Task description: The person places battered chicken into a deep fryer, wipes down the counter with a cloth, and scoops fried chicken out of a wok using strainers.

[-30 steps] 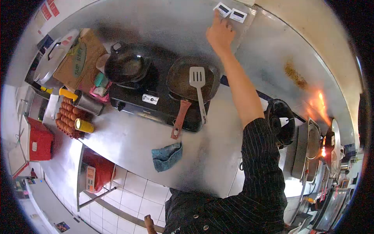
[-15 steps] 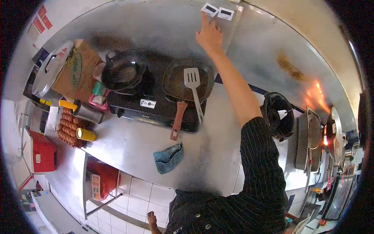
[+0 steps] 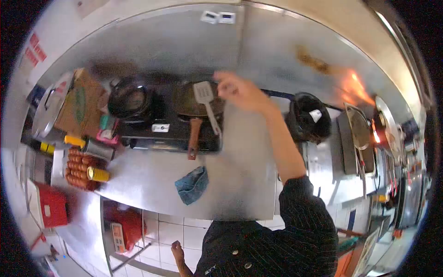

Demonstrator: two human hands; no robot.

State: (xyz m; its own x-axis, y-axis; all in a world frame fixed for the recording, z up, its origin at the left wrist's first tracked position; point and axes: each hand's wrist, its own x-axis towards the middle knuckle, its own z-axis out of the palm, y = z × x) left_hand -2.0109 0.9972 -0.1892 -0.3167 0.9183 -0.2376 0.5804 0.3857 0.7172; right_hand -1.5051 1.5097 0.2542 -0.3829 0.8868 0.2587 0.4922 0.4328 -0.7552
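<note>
On the pan (image 3: 186,96) lies a spatula (image 3: 203,92). Near it, right grip (image 3: 241,93) is loosely open; left grip (image 3: 177,252), I cannot tell.

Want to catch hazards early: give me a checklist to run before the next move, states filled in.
1. Right hand empty: ok, seems to hold nothing, though blurred.
2. Left hand empty: cannot tell, it hangs low by the body, too small to read.
3. Spatula supported: ok, lies across the square pan.
4. Burner under that pan off: cannot tell, the pan hides it.
5. Blue cloth off the stove: ok, lies apart on the counter.
6. No open flame nearby: not ok, flame rises at the right.
</note>
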